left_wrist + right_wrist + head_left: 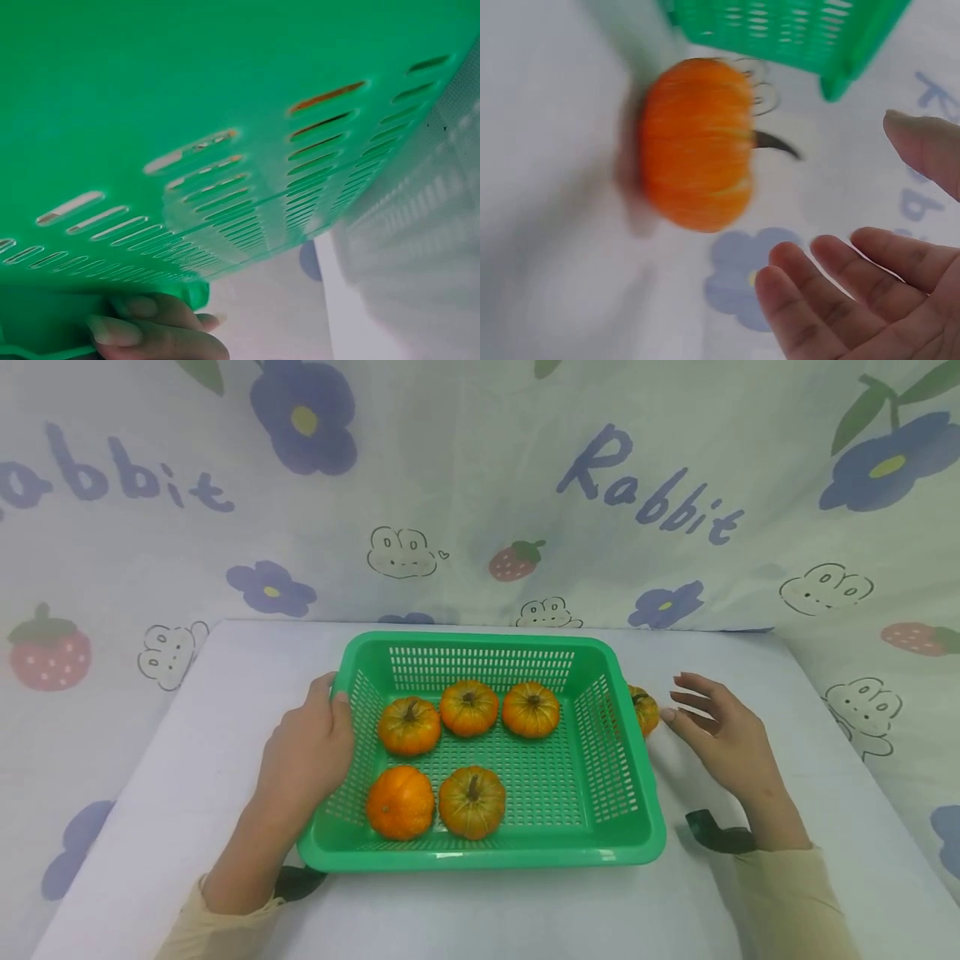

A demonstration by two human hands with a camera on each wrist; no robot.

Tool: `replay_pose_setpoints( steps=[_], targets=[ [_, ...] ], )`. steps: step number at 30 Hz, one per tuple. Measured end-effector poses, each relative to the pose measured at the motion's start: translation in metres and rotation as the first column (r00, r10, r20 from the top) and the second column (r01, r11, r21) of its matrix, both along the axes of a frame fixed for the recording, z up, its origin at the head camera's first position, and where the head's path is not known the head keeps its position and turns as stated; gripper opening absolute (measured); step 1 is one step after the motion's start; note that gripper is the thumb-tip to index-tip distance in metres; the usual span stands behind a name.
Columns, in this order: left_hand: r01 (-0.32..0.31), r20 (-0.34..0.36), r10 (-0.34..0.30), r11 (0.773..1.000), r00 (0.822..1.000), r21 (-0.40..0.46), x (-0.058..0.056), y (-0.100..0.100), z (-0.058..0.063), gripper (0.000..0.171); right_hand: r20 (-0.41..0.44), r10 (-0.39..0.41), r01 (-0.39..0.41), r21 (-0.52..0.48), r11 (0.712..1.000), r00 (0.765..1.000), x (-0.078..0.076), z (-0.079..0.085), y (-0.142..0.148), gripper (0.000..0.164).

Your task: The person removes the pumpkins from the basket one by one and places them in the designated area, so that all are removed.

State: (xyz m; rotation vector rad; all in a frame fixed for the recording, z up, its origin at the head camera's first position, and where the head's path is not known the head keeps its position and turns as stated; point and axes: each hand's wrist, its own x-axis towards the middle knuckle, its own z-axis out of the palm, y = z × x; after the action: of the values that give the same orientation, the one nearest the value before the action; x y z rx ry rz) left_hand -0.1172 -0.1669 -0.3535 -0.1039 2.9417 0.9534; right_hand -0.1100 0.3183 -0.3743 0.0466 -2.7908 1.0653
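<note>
My left hand [307,747] grips the left rim of a green plastic basket [480,860]. In the left wrist view its fingers [165,334] curl under the rim, beside the slotted wall. Inside the basket sit several small orange pumpkins, among them a smooth orange one [401,803] and a greenish one [472,802] at the front. Another pumpkin [643,711] stands on the table just right of the basket, partly hidden by its wall. Near it is my right hand [727,739], fingers spread and holding nothing. The right wrist view shows this pumpkin [697,146] with its dark curved stem, apart from the fingers.
A white cloth [570,914] covers the table. Behind and at both sides hangs a pale printed curtain [465,460] with flowers, strawberries and rabbits. Dark straps [718,833] sit at both wrists.
</note>
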Motion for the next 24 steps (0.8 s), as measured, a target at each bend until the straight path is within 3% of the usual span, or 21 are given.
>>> replay_pose_setpoints(
  steps=[6, 12, 19, 24],
  targets=[
    [0.003, -0.003, -0.003, 1.0, 1.0, -0.002, -0.001, 0.0, 0.001, 0.062, -0.045, 0.029, -0.029, -0.004, 1.0, 0.999, 0.011, 0.018, -0.007, 0.066],
    [-0.009, 0.016, 0.009, 1.0, 1.0, 0.013, -0.001, 0.001, -0.002, 0.061, -0.075, 0.113, -0.115, -0.027, 0.993, 0.991, 0.019, 0.029, -0.023, 0.066],
    [-0.007, 0.002, 0.007, 1.0, 1.0, 0.022, -0.001, 0.0, -0.002, 0.062, -0.159, 0.274, -0.272, 0.032, 0.962, 0.949, 0.019, 0.046, -0.041, 0.074],
    [-0.008, 0.002, 0.007, 1.0, 1.0, 0.022, -0.001, 0.0, -0.002, 0.062, -0.11, 0.363, -0.353, 0.1, 0.93, 0.925, 0.015, 0.058, -0.055, 0.077]
  ],
)
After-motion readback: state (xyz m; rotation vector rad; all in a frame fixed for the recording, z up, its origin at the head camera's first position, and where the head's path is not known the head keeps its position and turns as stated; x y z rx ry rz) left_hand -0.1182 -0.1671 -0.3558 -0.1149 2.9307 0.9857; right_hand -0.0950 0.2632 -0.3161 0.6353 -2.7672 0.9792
